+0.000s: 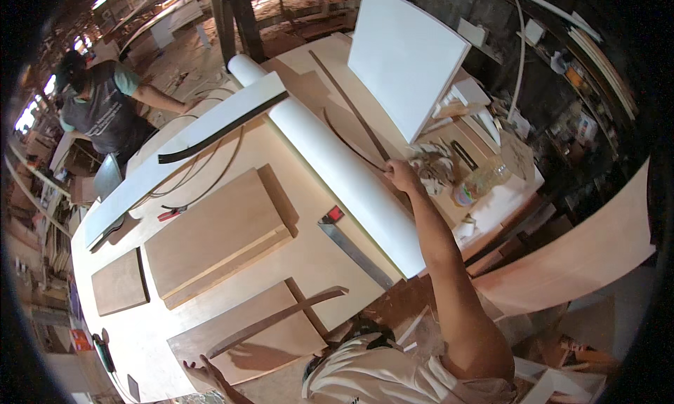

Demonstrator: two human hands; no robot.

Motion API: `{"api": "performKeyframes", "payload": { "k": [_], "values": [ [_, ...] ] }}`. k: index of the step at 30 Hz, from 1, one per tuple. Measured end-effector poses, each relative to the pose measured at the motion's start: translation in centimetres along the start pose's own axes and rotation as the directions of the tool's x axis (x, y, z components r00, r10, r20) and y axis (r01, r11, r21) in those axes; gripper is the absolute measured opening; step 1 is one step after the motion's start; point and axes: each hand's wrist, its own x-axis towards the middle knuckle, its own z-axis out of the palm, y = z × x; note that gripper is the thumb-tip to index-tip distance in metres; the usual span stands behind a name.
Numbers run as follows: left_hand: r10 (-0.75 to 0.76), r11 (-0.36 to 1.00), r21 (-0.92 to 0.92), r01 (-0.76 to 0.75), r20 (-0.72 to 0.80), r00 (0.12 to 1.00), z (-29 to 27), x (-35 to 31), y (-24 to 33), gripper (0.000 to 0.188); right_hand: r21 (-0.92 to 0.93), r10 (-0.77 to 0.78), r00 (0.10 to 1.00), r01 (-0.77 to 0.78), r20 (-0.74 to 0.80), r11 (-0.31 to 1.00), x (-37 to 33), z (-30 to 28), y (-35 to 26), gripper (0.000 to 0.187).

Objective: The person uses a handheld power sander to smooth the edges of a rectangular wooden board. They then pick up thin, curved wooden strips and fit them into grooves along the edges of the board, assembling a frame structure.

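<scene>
My right hand (403, 176) reaches across a long white roll (344, 183), its fingers closed round the near end of a thin dark strip (351, 108). A second, thin curved dark line meets the same hand; whether it is a strip or a shadow is unclear. At the lower left, my left hand (207, 373) has its fingers apart. Beside its fingertips is one end of a brown edging strip (281, 318), which slants over a brown board (203, 334). Whether the fingers touch that strip is hard to make out.
Stacked brown boards (217, 228), a smaller board (119, 283), a square (354, 253) and red-handled pliers (172, 213) lie on the table. A white panel (407, 53) and plastic bottle (481, 183) stand at the far right. Another person (105, 109) works at the far left.
</scene>
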Motion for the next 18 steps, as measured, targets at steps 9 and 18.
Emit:
{"api": "performKeyframes", "payload": {
  "k": [9,18],
  "values": [
    [0.099,0.380,-0.526,0.761,0.841,0.531,-2.4,0.8,27.8,0.063,0.587,-0.158,0.968,0.245,-0.196,0.771,-10.3,-11.2,-15.3,0.012],
    [0.219,-0.156,-0.747,0.646,0.611,0.760,-4.3,8.0,28.2,0.058,0.513,-0.475,0.857,0.322,0.199,0.795,-28.6,-11.7,-22.9,0.013]
  ]
}}
